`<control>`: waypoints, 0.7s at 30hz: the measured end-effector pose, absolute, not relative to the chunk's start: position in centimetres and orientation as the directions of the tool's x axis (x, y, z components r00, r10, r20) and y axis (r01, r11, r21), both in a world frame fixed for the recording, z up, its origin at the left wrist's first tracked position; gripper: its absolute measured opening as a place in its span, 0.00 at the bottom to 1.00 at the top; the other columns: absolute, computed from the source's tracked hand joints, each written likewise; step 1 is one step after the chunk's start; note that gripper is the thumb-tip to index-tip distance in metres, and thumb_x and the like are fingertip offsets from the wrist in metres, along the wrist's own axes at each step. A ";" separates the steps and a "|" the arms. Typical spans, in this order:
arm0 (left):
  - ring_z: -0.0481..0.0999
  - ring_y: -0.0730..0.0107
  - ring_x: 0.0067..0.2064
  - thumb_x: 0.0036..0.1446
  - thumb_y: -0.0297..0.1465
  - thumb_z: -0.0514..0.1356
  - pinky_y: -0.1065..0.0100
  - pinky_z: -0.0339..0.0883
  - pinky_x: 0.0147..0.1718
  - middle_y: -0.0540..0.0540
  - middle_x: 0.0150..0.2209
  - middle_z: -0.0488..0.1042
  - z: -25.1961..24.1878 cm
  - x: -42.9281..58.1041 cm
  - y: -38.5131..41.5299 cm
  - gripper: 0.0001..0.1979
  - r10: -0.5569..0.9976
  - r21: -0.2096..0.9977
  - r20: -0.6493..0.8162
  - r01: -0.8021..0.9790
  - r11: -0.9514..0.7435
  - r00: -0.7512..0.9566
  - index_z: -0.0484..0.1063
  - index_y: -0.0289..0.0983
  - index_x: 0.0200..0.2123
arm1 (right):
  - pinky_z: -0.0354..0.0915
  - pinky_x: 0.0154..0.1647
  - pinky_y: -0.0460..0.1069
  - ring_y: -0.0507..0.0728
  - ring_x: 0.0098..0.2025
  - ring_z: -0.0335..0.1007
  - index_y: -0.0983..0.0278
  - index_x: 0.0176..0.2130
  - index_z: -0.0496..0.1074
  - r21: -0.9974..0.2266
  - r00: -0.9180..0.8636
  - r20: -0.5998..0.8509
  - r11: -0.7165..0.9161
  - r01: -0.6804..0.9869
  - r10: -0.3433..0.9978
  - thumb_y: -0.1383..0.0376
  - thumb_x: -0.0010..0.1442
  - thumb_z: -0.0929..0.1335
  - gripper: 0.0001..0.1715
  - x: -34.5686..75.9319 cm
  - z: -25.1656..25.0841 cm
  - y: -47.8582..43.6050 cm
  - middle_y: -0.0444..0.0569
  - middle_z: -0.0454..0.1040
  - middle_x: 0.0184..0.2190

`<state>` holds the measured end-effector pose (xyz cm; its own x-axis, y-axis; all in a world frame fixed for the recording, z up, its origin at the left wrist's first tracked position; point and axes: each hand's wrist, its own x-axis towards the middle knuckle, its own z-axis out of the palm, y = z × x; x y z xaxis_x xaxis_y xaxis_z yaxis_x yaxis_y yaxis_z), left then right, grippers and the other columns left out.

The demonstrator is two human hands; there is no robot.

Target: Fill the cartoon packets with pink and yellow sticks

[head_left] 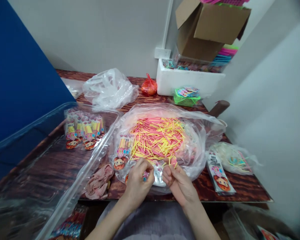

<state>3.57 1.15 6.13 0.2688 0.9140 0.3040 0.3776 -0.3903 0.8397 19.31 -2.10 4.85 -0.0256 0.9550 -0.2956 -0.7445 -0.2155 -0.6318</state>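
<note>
A heap of thin pink and yellow sticks (157, 136) lies in a clear plastic bag (200, 133) on the wooden table (242, 186). My left hand (138, 181) is closed on a small printed packet (157, 173) at the bag's near edge. My right hand (178, 182) pinches a few sticks (173, 162) beside it, fingers pressed together. A filled packet (121, 151) with a cartoon face lies just left of the heap.
A clear plastic bin (40, 176) at left holds several filled packets (83, 131). Empty printed packets (218, 173) lie at right beside another bag (232, 158). A pink cloth (98, 181), white foam box (187, 80), green basket (186, 96), red bag (149, 86) and cardboard box (210, 30) stand around.
</note>
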 end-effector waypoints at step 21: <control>0.68 0.54 0.47 0.57 0.28 0.60 0.51 0.62 0.50 0.41 0.44 0.72 -0.4 1.4 2.1 0.16 0.785 0.304 0.311 0.727 -0.616 0.536 0.69 0.37 0.49 | 0.57 0.25 0.51 0.54 0.20 0.57 0.64 0.31 0.71 -0.845 0.856 0.192 -0.363 0.393 0.479 0.48 0.47 0.67 0.23 48.6 4.5 -3.5 0.44 0.65 0.18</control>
<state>1.40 2.11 -0.44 0.5358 0.7851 0.3105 0.7266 -0.6161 0.3040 48.56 -3.54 4.49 0.8564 0.4794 0.1918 0.3927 -0.3634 -0.8448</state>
